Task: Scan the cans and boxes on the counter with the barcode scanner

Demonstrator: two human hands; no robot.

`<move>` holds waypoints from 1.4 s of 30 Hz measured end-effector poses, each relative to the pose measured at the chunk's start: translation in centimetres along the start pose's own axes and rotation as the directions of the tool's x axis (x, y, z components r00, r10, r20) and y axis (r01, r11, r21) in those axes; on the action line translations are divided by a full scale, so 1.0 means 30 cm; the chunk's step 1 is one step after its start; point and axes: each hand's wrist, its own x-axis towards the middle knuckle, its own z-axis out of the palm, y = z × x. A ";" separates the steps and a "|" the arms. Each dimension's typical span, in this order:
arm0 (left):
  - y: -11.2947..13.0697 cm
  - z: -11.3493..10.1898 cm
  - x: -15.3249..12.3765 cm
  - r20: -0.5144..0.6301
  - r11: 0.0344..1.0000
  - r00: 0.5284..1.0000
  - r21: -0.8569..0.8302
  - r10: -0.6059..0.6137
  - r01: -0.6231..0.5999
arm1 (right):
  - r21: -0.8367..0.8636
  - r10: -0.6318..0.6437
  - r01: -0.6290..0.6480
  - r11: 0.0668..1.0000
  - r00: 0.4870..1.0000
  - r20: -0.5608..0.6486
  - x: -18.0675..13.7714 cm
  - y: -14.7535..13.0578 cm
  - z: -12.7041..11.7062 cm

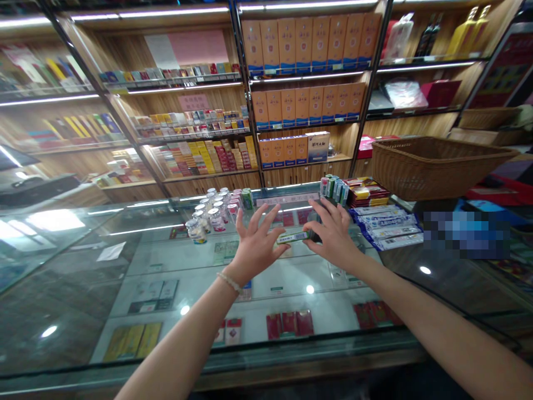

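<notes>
A slim green-and-white pack (293,238) with small print along its side is held level just above the glass counter. My left hand (255,244), wearing a bead bracelet, has its thumb and index finger closed around the pack's left end. Its other fingers are spread. My right hand (335,230) pinches the right end between thumb and index finger, the remaining fingers raised over a dark item I cannot make out. Beyond my left hand stand several white-capped small bottles (216,218) and pink and green containers (245,198). Similar slim green and blue packs (334,190) stand beyond my right hand.
The glass display counter (200,278) has cigarette packs (289,324) beneath its top. To the right lie blue-and-white packets (387,225), red-and-gold packs (367,192) and a wicker basket (437,166). Shelves with orange boxes (303,44) line the back wall.
</notes>
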 end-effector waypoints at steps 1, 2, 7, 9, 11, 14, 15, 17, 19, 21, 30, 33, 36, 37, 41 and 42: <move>0.001 0.004 -0.001 -0.002 1.000 1.000 0.000 0.005 -0.005 | -0.007 -0.005 0.005 1.000 1.000 0.001 0.000 0.000 0.001; 0.002 0.007 -0.003 -0.003 1.000 1.000 0.001 0.009 -0.009 | -0.012 -0.009 0.009 1.000 1.000 0.003 -0.001 -0.001 0.001; 0.006 0.020 -0.005 -0.005 1.000 1.000 0.009 0.009 -0.009 | -0.029 -0.013 0.013 1.000 1.000 0.015 -0.002 -0.004 0.004; 0.007 0.021 -0.006 -0.016 1.000 1.000 0.004 0.002 -0.002 | -0.038 -0.002 0.004 0.999 0.999 0.036 0.000 -0.001 -0.002; 0.003 0.023 -0.006 -0.042 1.000 0.999 0.000 0.000 0.000 | -0.052 0.018 -0.014 0.999 0.997 0.077 0.005 0.011 -0.015; -0.011 0.032 -0.007 -0.119 1.000 0.993 0.021 0.011 -0.009 | -0.097 0.095 -0.080 0.992 0.983 0.159 0.015 0.050 -0.046; -0.017 0.037 -0.007 -0.147 0.999 0.989 0.032 0.017 -0.013 | -0.120 0.136 -0.114 0.986 0.971 0.194 0.018 0.066 -0.057; -0.028 0.046 -0.007 -0.190 0.999 0.982 0.051 0.022 -0.012 | -0.171 0.229 -0.184 0.968 0.928 0.294 0.022 0.099 -0.076; -0.036 0.052 -0.007 -0.213 0.998 0.977 0.065 0.018 -0.004 | -0.215 0.302 -0.229 0.949 0.850 0.431 0.023 0.124 -0.086; -0.041 0.055 -0.006 -0.220 0.997 0.975 0.072 0.010 0.006 | -0.243 0.341 -0.244 0.939 0.764 0.549 0.021 0.132 -0.088; -0.045 0.067 -0.009 -0.199 0.997 0.980 0.074 -0.003 0.018 | -0.307 0.393 -0.255 0.917 0.709 0.585 0.002 0.074 -0.052; -0.044 0.072 -0.010 -0.197 0.996 0.980 0.085 -0.004 0.021 | -0.310 0.375 -0.235 0.921 0.746 0.550 0.006 0.064 -0.061; -0.045 0.073 -0.012 -0.188 0.996 0.982 0.086 -0.008 0.025 | -0.334 0.380 -0.225 0.915 0.755 0.534 0.014 0.057 -0.073; -0.046 0.073 -0.013 -0.185 0.996 0.983 0.084 -0.010 0.026 | -0.333 0.383 -0.228 0.915 0.752 0.537 0.016 0.055 -0.074; -0.050 0.074 -0.013 -0.180 0.997 0.984 0.073 -0.013 0.027 | -0.286 0.389 -0.268 0.920 0.717 0.579 0.021 0.048 -0.062; -0.050 0.074 -0.012 -0.182 0.997 0.983 0.072 -0.013 0.027 | -0.280 0.395 -0.281 0.918 0.706 0.587 0.021 0.047 -0.056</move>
